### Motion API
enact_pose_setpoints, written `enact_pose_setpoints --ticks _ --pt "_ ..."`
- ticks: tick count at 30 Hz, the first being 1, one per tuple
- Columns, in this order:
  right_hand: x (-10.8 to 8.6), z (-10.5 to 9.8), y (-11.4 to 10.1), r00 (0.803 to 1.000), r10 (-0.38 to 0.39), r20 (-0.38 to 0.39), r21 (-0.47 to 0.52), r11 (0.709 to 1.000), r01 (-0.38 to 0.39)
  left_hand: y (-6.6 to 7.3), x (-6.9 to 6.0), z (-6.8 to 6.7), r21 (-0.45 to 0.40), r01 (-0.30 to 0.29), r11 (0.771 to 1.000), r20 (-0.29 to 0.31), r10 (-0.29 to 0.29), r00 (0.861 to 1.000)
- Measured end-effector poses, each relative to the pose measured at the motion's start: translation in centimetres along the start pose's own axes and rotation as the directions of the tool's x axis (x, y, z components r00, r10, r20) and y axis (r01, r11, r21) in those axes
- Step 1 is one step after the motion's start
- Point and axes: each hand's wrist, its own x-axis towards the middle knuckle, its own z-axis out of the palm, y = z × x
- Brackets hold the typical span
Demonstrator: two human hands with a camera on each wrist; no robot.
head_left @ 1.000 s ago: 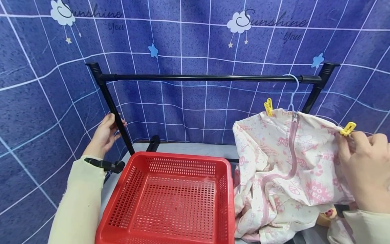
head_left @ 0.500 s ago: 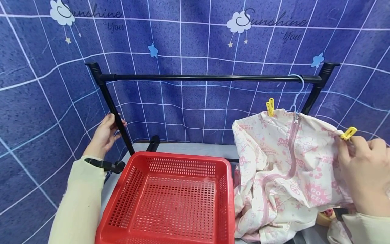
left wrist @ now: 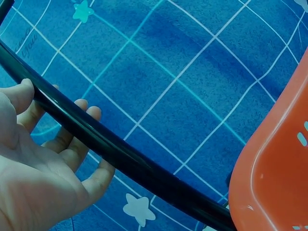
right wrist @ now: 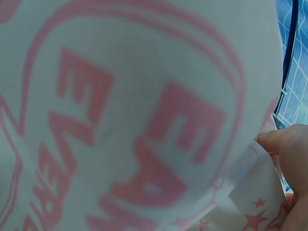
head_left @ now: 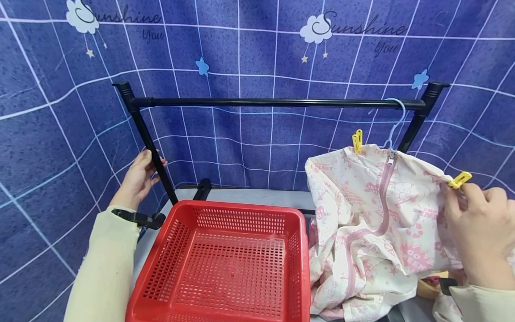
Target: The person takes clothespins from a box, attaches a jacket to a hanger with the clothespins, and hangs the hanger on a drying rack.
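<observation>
A white zip jacket with pink print [head_left: 414, 192] hangs from a light blue hanger [head_left: 403, 115] hooked over the rack's black bar near its right end. My right hand [head_left: 483, 230] pinches the jacket's shoulder at the right, just below a yellow clothespin [head_left: 460, 180]. Another yellow clothespin [head_left: 357, 141] sits on the jacket left of the zipper. In the right wrist view, printed fabric [right wrist: 130, 110] fills most of the picture and the thumb presses on cloth. My left hand [head_left: 137, 176] loosely holds the rack's left post [left wrist: 96, 139], its thumb in front and its fingers passing behind.
A red perforated plastic basket [head_left: 304, 250] stands in front of the clothes rack [head_left: 257, 102], left of the jacket. A blue gridded curtain [head_left: 257, 58] hangs behind. At the lower right, a round yellowish object [head_left: 428, 288] is partly covered by the jacket.
The hanger's hook has slid a little to the right along the bar. My right hand and the clothespin beside it have dropped slightly. My left hand has stayed at the post.
</observation>
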Motion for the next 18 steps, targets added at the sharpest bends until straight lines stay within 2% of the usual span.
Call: enact_pose_setpoints --ticks 18 --pt "-0.2 0.01 0.13 1.0 -0.017 0.005 -0.03 0.999 0.017 0.07 0.01 0.31 -0.014 -0.014 1.0 -0.003 0.014 1.0"
